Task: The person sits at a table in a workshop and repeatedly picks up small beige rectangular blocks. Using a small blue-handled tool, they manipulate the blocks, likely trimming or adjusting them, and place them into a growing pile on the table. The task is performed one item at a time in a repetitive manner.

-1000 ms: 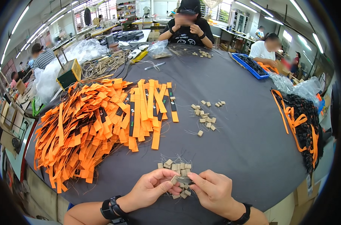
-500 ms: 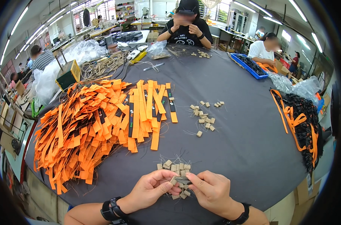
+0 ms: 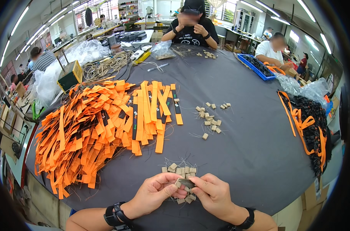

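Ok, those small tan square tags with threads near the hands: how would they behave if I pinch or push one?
The tan square tags look thin and flat, so probably very light and unlikely to roll. Fine threads trail from them and cross, so lifting one may drag its neighbours. The left hand and right hand pinch one by fingertips, suggesting fiddly handling.

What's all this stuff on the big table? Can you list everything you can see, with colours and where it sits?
table: one, dark grey cloth top, fills the view
orange straps: a large heap, orange with black parts, left half of the table
tan tags: a loose scatter, tan, mid-table; another cluster just beyond the hands
black pile with orange straps: one, right edge
blue tray: one, far right
cord coil: one, beige, far left
clear bags: several, far left
other people: several, seated at the far side
left hand: pinching a small tag with thread
right hand: holding the same piece
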`<state>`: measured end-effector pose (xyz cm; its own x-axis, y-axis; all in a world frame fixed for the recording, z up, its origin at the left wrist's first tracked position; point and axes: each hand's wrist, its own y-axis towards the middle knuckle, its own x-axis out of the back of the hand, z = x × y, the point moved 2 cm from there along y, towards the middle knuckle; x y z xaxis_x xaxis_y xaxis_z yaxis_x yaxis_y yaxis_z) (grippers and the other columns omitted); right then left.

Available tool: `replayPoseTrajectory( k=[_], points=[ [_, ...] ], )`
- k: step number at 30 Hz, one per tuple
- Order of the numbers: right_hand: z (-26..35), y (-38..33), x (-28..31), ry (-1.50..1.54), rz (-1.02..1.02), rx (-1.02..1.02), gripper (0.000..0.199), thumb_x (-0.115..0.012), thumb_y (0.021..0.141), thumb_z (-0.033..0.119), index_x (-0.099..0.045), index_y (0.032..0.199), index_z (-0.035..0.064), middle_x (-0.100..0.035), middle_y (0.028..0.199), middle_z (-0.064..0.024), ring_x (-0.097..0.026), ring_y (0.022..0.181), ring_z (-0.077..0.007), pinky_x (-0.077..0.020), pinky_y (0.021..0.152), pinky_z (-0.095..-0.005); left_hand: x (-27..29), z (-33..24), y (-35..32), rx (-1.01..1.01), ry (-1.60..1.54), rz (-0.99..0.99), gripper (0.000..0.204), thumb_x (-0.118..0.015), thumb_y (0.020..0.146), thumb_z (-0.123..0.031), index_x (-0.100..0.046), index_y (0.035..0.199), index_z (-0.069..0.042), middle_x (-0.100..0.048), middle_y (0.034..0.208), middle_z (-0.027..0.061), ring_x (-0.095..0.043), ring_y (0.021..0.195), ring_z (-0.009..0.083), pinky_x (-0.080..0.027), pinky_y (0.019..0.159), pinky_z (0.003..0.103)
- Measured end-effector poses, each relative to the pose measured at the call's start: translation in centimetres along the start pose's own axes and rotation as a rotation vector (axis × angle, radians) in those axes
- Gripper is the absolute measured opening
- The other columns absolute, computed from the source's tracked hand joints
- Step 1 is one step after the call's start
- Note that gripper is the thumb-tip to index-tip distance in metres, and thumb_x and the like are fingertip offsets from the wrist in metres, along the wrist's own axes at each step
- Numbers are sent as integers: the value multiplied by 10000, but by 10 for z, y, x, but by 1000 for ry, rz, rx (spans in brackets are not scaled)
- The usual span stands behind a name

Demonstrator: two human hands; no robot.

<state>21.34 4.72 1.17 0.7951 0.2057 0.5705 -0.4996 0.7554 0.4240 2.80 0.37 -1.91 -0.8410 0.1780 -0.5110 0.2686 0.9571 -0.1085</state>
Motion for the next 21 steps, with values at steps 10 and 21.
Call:
replayPoseTrajectory(
  k=[10,21],
  points=[
    [4,3,7,-77,-20,8,279,-737,757,67,-693,1032,70,-603,737,-47,-567,541,-173,-451,478,-271,0,2,0,28,-39,-35,266,-500,979,-79,-497,1220,33,-628,1088,156,-651,990,230,-537,902,340],
    [10,4,8,-270,-24,174,282,-755,734,116,-704,1010,90,-586,701,-24,-545,498,-160,-413,434,-273,0,0,1,18,0,-32,258,-479,985,-65,-491,1220,40,-622,1102,158,-648,996,217,-536,900,326]
  ],
)
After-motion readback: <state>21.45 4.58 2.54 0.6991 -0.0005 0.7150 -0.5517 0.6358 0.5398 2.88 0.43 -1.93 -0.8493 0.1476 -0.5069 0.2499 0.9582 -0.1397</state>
